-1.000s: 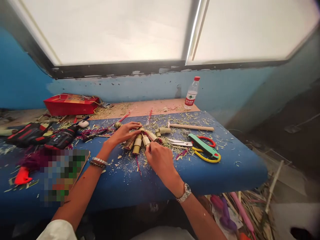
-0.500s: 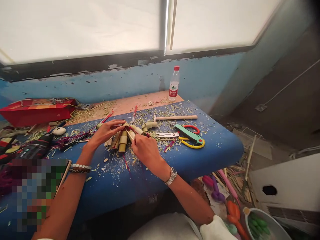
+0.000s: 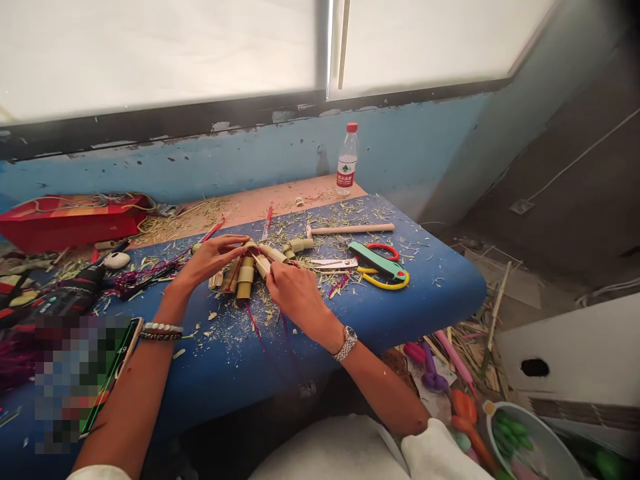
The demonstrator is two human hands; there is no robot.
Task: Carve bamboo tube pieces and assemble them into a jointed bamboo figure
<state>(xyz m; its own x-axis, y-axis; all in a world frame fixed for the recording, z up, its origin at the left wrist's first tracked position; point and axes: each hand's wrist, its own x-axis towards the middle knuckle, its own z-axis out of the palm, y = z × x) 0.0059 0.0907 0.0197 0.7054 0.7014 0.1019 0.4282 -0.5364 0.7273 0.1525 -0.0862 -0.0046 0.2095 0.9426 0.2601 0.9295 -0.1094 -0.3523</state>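
Note:
Several short bamboo tubes (image 3: 245,279), joined into a cluster, lie on the blue table cover (image 3: 415,307). My left hand (image 3: 209,261) is closed around the top of the cluster, thumb and fingers pinching a bamboo piece there. From the right, my right hand (image 3: 299,292) grips a thin pale stick (image 3: 261,261) whose tip meets the same spot near the left fingertips. Purple string (image 3: 254,321) trails from the bamboo toward the table's front. Just beyond my right hand lies another small bamboo joint (image 3: 299,247). My fingers partly hide the point of contact.
Right of my hands lie a hammer (image 3: 353,229), scissors (image 3: 335,264) and a green-handled folding tool (image 3: 377,260). A water bottle (image 3: 347,163) stands at the back. Leftward are a red box (image 3: 75,223), a power drill (image 3: 65,297) and a phone (image 3: 107,377). Bamboo shavings are scattered about.
The view has tilted slightly, shifting everything a little upward. Both hands stay at the bamboo cluster, and the right hand with the stick has moved only slightly.

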